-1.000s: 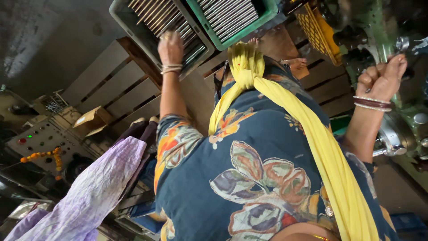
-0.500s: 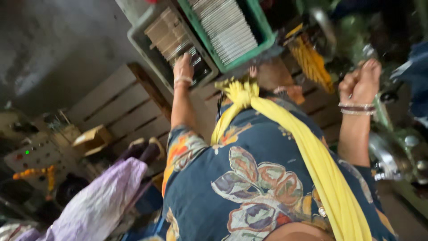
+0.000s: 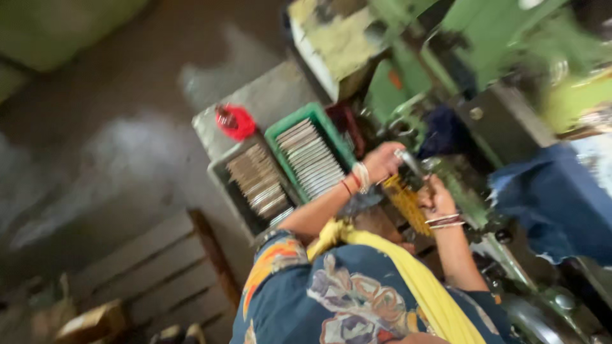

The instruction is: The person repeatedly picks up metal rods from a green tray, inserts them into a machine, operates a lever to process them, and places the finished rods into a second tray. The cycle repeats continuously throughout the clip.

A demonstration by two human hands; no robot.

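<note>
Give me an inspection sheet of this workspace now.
Surface: grey bench beside a green machine.
Job's things: left hand on a small metal piece; right hand by the yellow rack.
Clutter: green tray and grey tray of metal strips, red object.
Grippers: both hands at the machine, grip blurred.
Cables: nothing seen.
Surroundings: blue cloth, wooden pallet, dark floor.

Bystanders around my work spot

I see a green crate (image 3: 278, 135) of stacked metal plates beside a grey tray (image 3: 220, 173) of darker plates, with a red object (image 3: 236, 121) just behind them. A wooden pallet (image 3: 150, 267) lies on the wet floor (image 3: 95, 153), a cardboard box (image 3: 89, 322) near it, and blue cloth (image 3: 554, 204) hangs off to one side.
</note>
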